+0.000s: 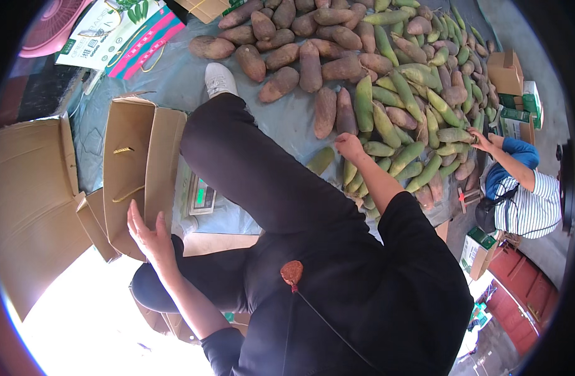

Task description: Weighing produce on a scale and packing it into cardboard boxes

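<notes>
Left hand (148,233) is open, fingers spread, palm resting against the near edge of an open cardboard box (137,169) with yellow handles, at the left of the scene. It grips nothing. Right hand (349,147) reaches far forward to the pile of green and brown shoots (388,106), fingers curled over the near edge of the pile; whether they are clamped on a shoot, cannot tell. Pile spreads across a grey-blue sheet (287,122), brown ones far and left, green ones toward the right. Person's dark-trousered leg crosses the middle, white shoe (219,79) just beside the pile. A weighing scale (200,195) sits between box and leg. Another flat cardboard box (30,194) lies far left. At the right, another person in a striped shirt (529,207) reaches a hand (482,141) to the pile.
</notes>
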Demonstrator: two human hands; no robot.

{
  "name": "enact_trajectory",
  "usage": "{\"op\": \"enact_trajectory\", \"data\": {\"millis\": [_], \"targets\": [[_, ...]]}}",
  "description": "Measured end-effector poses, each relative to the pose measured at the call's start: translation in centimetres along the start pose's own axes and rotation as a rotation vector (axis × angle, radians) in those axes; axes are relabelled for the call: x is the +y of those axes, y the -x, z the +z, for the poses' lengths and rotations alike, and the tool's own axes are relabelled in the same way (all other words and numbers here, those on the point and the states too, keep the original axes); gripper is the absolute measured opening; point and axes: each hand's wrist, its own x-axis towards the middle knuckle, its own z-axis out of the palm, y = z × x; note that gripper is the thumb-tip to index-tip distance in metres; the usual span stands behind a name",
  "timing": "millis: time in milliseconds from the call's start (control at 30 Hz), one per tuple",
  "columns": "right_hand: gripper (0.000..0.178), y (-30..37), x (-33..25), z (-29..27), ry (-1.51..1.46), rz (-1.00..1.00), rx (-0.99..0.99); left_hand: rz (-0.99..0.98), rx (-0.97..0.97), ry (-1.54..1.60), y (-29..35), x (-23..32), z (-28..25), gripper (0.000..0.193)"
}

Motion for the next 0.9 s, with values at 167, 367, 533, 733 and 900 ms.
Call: {"op": "enact_trajectory", "data": {"millis": [167, 367, 533, 733, 900], "targets": [[0.031, -4.0, 0.9, 1.6, -0.123, 0.238, 0.177, -0.068, -0.108, -0.071, -0.9, -0.4, 2.5, 0.061], [0.058, -3.3, -7.3, 7.0, -0.657, 0.491, 0.126, -0.114, -0.041, -0.213, 0.1, -1.3, 0.7, 0.056], [0.038, -5.5, -5.6, 7.7, -0.852, 0.617, 0.131, -0.141, -0.049, -0.235, -0.3, -1.2, 1.1, 0.046], [0.028, -6.2, -4.0, 4.0, -1.0, 0.629, -0.012, -0.15, -0.052, -0.188, -0.3, -1.0, 1.4, 0.028], [0.031, -4.4, -2.1, -0.9, -1.239, 0.488, -0.379, -0.083, 0.009, -0.183, -0.4, -1.0, 2.4, 0.017]]}}
